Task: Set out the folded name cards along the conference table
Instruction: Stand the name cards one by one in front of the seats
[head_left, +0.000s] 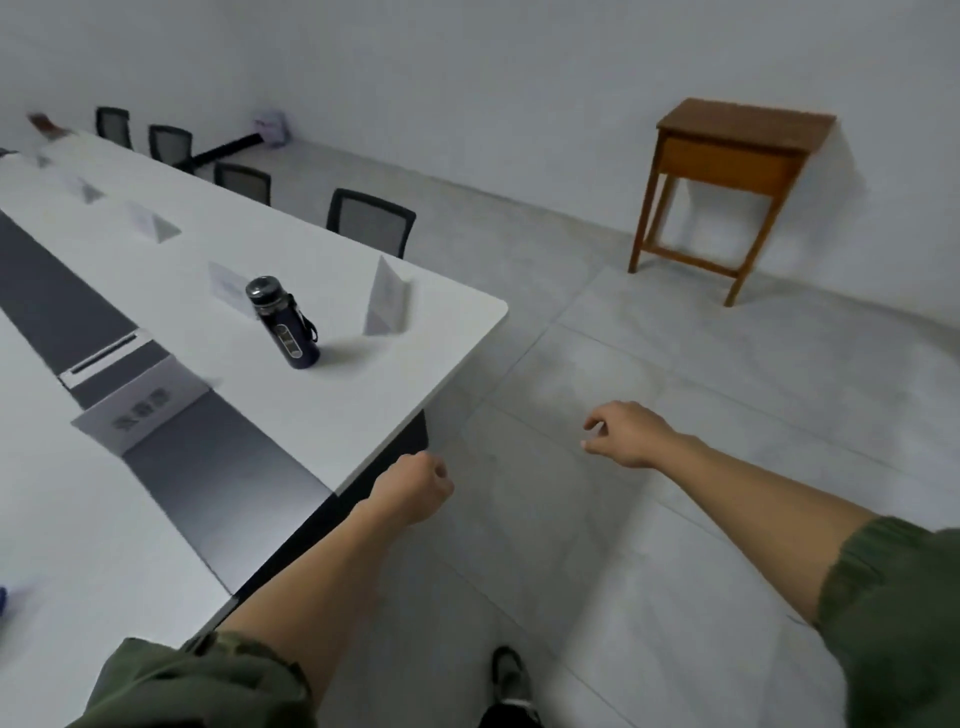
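The person stands at the corner of the long white worktop (332, 400) with nothing in either hand. The left hand (415, 488) is balled into a fist just off the worktop's end edge. The right hand (628, 434) hangs out over the tiled floor (675, 322), well clear of the worktop, its fingers loosely curled.

Folded name cards already stand along the far side. The nearest card (387, 301) stands like a tent close to the rounded corner. A second card (226, 286) is just behind a dark water bottle (283, 325), which partly hides it. A third card (153, 223) and a fourth card (85, 189) follow down the same side, blurred with distance. An end card (140, 405) with dark print sits across the dark centre strip (234, 467) at the near end.

A black mesh chair (371, 221) is tucked in beside the corner, with more behind it. A wooden side table (727, 171) stands against the wall, well apart. The green sleeves (893, 613) leave both forearms bare.
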